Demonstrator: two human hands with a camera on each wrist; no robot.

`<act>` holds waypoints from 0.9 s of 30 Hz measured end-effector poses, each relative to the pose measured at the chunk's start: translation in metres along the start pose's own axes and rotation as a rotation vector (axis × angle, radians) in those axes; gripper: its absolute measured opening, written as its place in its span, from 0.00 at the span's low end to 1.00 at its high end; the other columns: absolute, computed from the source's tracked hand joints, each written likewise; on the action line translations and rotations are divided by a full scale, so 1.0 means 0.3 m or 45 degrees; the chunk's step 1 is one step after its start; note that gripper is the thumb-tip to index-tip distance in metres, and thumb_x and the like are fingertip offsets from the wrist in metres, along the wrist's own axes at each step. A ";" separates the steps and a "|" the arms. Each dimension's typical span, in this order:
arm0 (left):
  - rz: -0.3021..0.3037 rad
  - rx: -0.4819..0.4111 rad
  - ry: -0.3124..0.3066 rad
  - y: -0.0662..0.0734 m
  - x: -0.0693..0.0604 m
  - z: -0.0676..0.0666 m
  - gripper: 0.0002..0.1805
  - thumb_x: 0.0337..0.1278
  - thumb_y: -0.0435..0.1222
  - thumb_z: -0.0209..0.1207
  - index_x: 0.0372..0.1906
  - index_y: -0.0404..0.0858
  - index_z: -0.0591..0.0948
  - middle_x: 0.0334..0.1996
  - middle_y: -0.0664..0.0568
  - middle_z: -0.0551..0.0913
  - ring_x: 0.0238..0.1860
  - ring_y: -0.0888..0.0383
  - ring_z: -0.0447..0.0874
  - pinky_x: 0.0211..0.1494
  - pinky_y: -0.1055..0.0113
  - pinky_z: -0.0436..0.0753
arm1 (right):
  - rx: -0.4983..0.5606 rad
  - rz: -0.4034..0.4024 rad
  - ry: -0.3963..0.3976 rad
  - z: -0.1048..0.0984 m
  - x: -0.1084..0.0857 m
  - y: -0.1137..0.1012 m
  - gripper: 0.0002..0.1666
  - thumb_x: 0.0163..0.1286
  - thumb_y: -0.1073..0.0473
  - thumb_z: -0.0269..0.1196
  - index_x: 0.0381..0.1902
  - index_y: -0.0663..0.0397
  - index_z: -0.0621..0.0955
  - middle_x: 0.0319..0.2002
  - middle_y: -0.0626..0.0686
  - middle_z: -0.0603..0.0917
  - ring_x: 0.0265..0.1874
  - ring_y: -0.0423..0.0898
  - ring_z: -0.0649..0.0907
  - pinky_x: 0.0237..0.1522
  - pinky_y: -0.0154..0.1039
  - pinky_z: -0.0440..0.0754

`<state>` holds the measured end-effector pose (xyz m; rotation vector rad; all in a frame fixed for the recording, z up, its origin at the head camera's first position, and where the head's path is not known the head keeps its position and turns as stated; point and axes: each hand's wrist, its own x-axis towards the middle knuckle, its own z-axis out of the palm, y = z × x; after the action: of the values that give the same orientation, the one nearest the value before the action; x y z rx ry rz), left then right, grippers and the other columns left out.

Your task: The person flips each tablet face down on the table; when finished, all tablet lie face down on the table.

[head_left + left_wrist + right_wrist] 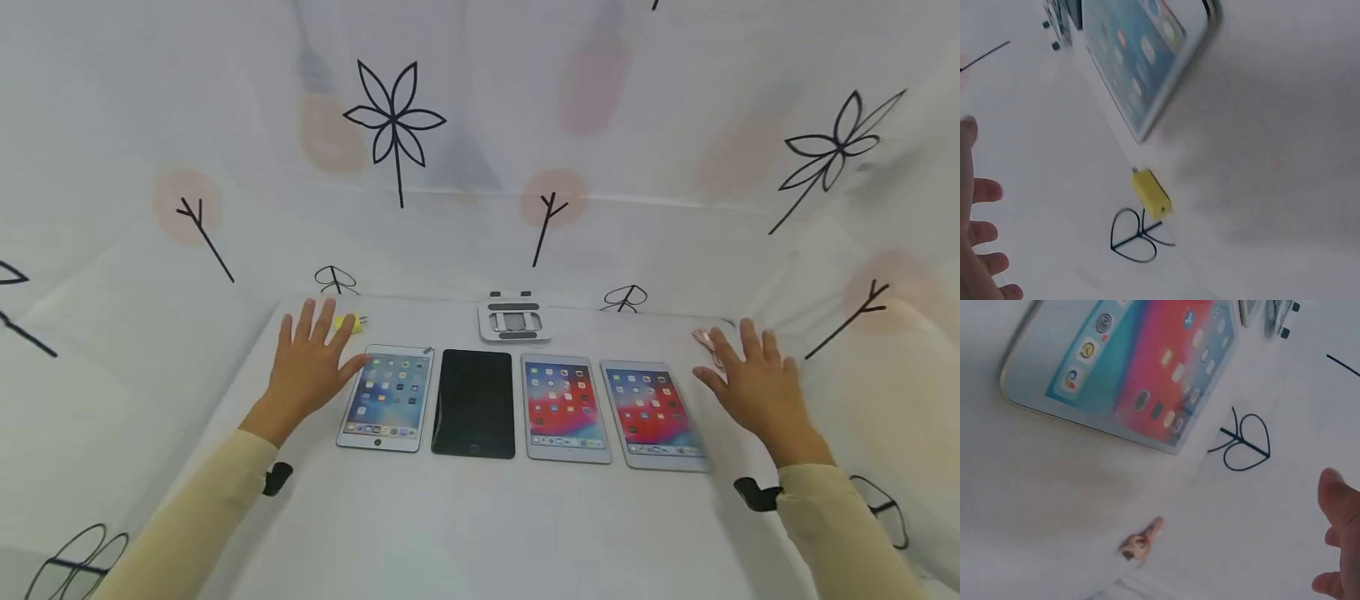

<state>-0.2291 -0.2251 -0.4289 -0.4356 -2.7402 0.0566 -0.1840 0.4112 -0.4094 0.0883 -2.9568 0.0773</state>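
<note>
My left hand (307,367) is spread with straight fingers, holding nothing, beside a white tablet (390,392) with a blue home screen. Its thumb overlaps the tablet's edge in the head view; whether they touch I cannot tell. Just beyond the fingers lies a yellow plug adapter (349,323), also in the left wrist view (1150,192). On the right, my right hand (765,400) is likewise spread and holds nothing. Nearest to it are a bundled pink cable (705,340) and a white tablet (652,417) with a red and blue screen.
Between the outer tablets lie a dark-screened black tablet (472,404) and another white one (566,408), all in a row. Behind them is a grey-white folding stand (513,336). A patterned white cloth (465,233) rises behind the white table (480,525).
</note>
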 end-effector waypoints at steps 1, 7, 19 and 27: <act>0.005 -0.034 0.036 0.029 -0.003 0.001 0.34 0.68 0.55 0.58 0.70 0.38 0.74 0.77 0.35 0.60 0.78 0.34 0.52 0.75 0.34 0.56 | 0.011 -0.006 -0.010 0.006 -0.012 0.003 0.46 0.76 0.38 0.57 0.80 0.54 0.56 0.76 0.77 0.49 0.70 0.83 0.52 0.61 0.82 0.55; 0.008 -0.441 0.125 0.263 0.033 -0.010 0.13 0.68 0.41 0.62 0.49 0.37 0.86 0.52 0.43 0.81 0.51 0.46 0.81 0.50 0.53 0.83 | 0.105 0.047 -0.142 0.037 -0.071 0.015 0.39 0.76 0.43 0.60 0.70 0.66 0.69 0.63 0.78 0.68 0.58 0.79 0.70 0.49 0.77 0.74; 0.020 -1.702 -0.883 0.883 0.069 0.075 0.19 0.70 0.41 0.61 0.60 0.38 0.83 0.41 0.55 0.85 0.40 0.58 0.83 0.45 0.66 0.85 | 0.244 0.266 -0.537 0.160 -0.220 0.057 0.41 0.74 0.39 0.59 0.62 0.75 0.74 0.45 0.71 0.84 0.42 0.66 0.84 0.41 0.62 0.83; -0.409 -2.070 -0.970 1.215 0.105 0.082 0.20 0.66 0.37 0.64 0.61 0.38 0.81 0.45 0.54 0.85 0.47 0.52 0.83 0.59 0.52 0.83 | 0.393 0.322 -0.428 0.186 -0.243 0.040 0.39 0.76 0.40 0.57 0.63 0.73 0.74 0.43 0.67 0.84 0.36 0.53 0.82 0.33 0.49 0.82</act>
<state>-0.1592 0.1319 -0.4755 -0.3235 -2.7507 -2.5766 -0.1233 0.4241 -0.4782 -0.2576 -3.2454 0.6102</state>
